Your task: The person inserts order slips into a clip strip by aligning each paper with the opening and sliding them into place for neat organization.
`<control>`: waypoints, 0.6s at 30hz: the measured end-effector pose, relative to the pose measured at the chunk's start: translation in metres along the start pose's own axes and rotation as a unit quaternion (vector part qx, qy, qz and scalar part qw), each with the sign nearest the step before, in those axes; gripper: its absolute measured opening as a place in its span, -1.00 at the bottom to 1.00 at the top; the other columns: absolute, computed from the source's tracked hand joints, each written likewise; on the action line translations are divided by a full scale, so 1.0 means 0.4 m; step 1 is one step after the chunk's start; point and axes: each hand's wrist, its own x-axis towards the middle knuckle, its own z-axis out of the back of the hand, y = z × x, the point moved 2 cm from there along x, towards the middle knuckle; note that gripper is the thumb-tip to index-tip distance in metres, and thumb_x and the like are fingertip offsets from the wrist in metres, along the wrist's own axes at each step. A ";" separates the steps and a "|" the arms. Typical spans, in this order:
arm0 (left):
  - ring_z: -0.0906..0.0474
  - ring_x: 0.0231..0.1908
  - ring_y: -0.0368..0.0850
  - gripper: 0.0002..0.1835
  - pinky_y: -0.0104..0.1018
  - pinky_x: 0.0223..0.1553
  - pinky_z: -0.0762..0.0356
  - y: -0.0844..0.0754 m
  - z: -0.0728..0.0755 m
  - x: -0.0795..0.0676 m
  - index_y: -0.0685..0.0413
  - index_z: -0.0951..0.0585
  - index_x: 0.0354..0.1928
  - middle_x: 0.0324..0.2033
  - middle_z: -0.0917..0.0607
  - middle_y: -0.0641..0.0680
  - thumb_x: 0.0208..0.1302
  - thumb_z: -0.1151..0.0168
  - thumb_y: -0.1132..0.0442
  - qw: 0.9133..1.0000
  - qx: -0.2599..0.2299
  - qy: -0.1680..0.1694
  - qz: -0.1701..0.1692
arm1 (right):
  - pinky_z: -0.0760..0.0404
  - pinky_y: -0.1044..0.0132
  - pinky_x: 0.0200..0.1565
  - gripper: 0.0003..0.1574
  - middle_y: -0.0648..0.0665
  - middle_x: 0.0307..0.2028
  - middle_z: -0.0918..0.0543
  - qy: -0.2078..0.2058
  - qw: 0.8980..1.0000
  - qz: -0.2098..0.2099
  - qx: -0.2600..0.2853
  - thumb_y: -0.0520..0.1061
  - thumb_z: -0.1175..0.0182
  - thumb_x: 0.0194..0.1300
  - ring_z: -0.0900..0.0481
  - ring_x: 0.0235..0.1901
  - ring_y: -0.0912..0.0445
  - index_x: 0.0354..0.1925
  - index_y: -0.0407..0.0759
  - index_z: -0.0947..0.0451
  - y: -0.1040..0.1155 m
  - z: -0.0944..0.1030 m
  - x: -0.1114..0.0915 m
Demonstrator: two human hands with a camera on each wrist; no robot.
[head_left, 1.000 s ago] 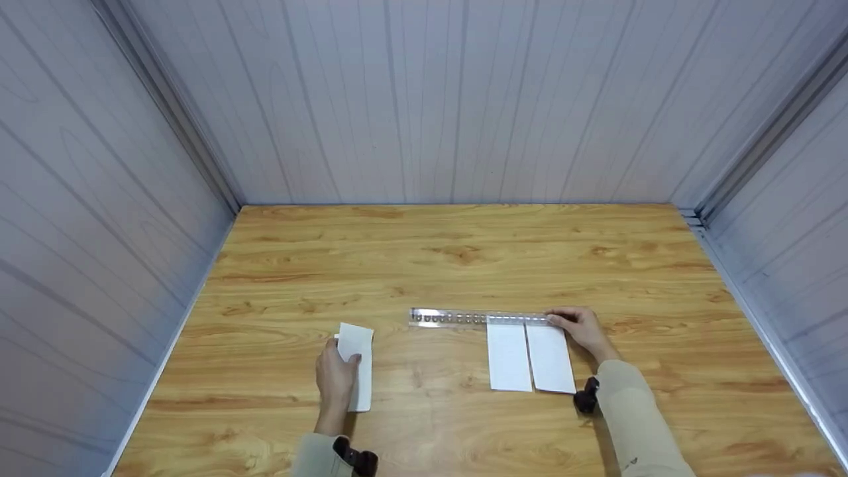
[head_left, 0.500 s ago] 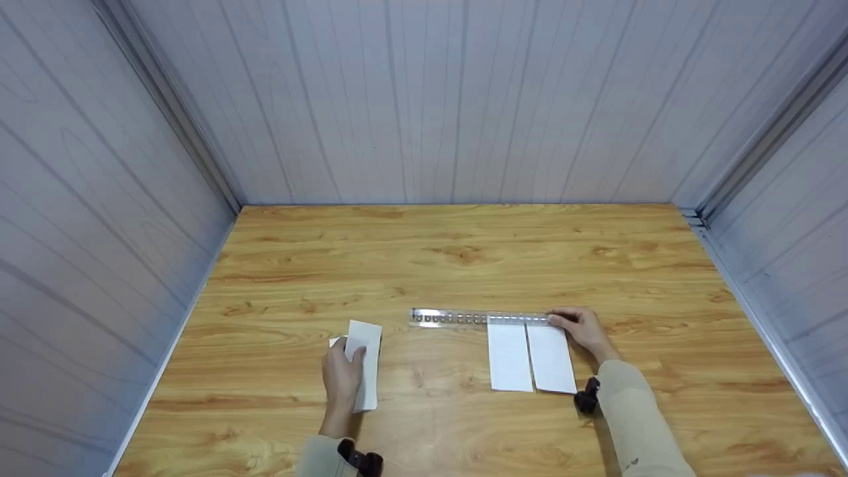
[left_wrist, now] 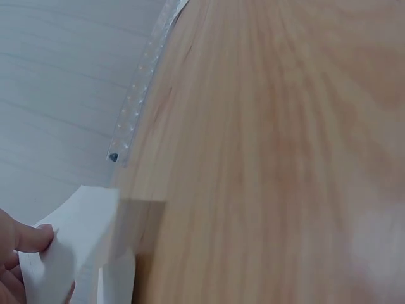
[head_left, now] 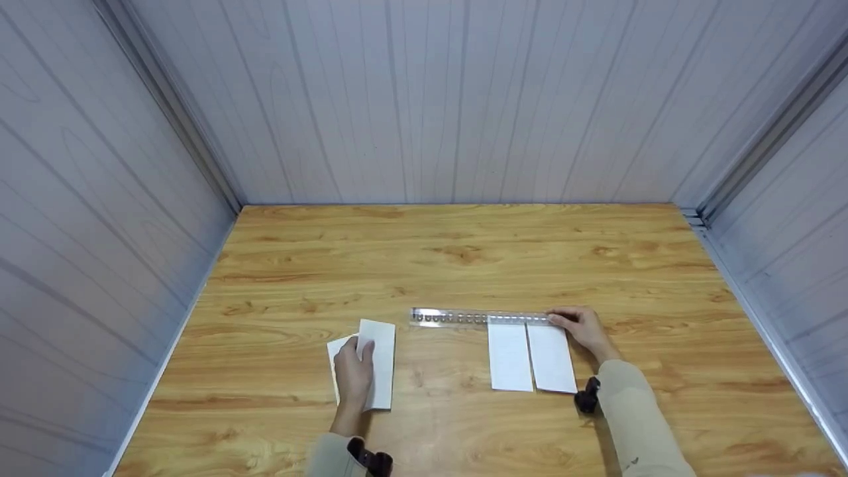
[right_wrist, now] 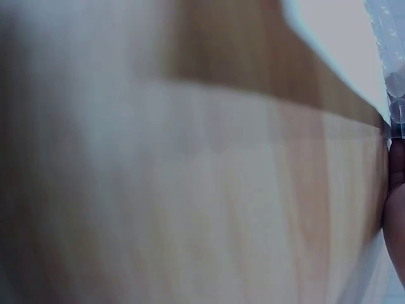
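Observation:
My left hand [head_left: 353,374] grips a white paper strip [head_left: 381,368], its thumb laid over the face. A second white piece of paper [head_left: 335,351] pokes out on the other side of that hand, mostly covered by it. In the left wrist view the thumb presses on the paper [left_wrist: 79,221]. To the right, my right hand [head_left: 583,331] pinches the right end of a clear plastic ruler [head_left: 447,318]. The ruler lies across the top edges of two white paper pieces, a left one [head_left: 510,358] and a right one [head_left: 554,361], with a narrow gap between them.
The wood-grain table [head_left: 457,258] meets a pale panelled wall [head_left: 424,99] at the back. Side walls rise along its left and right edges. Each wrist wears a small black camera, one at the left wrist [head_left: 371,457] and one at the right [head_left: 587,397].
My left hand has shifted to the right with its paper. The second piece now fans out further at the left. The right hand, ruler and two paper pieces have stayed in place.

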 end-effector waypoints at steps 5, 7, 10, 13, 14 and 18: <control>-0.54 -0.34 0.12 -0.86 -0.06 -0.28 -0.43 -0.004 -0.025 -0.008 0.42 -0.53 -0.35 -0.44 -0.61 0.25 0.15 -0.13 0.39 1.000 -0.018 0.017 0.000 | -0.43 0.53 -0.28 -0.77 -0.32 -0.29 -0.61 0.003 1.000 -0.005 -0.001 -0.29 -0.20 0.09 -0.55 -0.30 0.22 -0.27 -0.45 -0.57 0.024 0.001 -0.008; -0.54 -0.33 0.10 -0.86 -0.08 -0.28 -0.44 -0.003 -0.036 -0.010 0.40 -0.53 -0.34 -0.43 -0.61 0.24 0.17 -0.11 0.39 0.999 -0.026 0.028 0.007 | -0.43 0.53 -0.29 -0.78 -0.36 -0.29 -0.61 0.004 1.000 -0.002 0.000 -0.33 -0.18 0.09 -0.55 -0.31 0.19 -0.28 -0.48 -0.56 0.042 -0.001 -0.014; -0.54 -0.27 0.10 -0.85 -0.08 -0.23 -0.44 -0.005 -0.052 -0.013 0.40 -0.53 -0.32 -0.39 -0.62 0.25 0.18 -0.10 0.38 0.999 -0.036 0.036 0.014 | -0.43 0.53 -0.29 -0.79 -0.40 -0.29 -0.59 0.005 1.000 0.001 -0.005 -0.37 -0.16 0.10 -0.56 -0.30 0.16 -0.28 -0.53 -0.54 0.070 -0.003 -0.022; -0.54 -0.29 0.07 -0.85 -0.10 -0.24 -0.44 -0.008 -0.066 -0.016 0.40 -0.54 -0.33 -0.40 -0.62 0.23 0.18 -0.09 0.38 0.998 -0.041 0.043 0.024 | -0.42 0.54 -0.27 -0.80 -0.40 -0.28 -0.59 0.001 1.000 -0.012 -0.004 -0.38 -0.15 0.10 -0.54 -0.29 0.16 -0.27 -0.52 -0.54 0.080 -0.004 -0.025; -0.54 -0.31 0.06 -0.85 -0.10 -0.25 -0.44 -0.009 -0.069 -0.017 0.40 -0.55 -0.34 -0.41 -0.62 0.23 0.18 -0.10 0.38 0.998 -0.040 0.044 0.027 | -0.42 0.54 -0.27 -0.80 -0.39 -0.27 -0.59 0.000 1.000 -0.015 -0.006 -0.38 -0.15 0.10 -0.54 -0.29 0.16 -0.26 -0.51 -0.54 0.081 -0.003 -0.026; -0.54 -0.33 0.04 -0.84 -0.10 -0.24 -0.44 -0.018 -0.084 -0.018 0.42 -0.55 -0.34 -0.42 -0.62 0.24 0.18 -0.10 0.38 0.996 -0.047 0.059 0.052 | -0.42 0.53 -0.26 -0.78 -0.39 -0.26 -0.59 0.003 1.000 -0.017 -0.004 -0.35 -0.16 0.10 -0.53 -0.29 0.19 -0.26 -0.51 -0.54 0.065 0.000 -0.020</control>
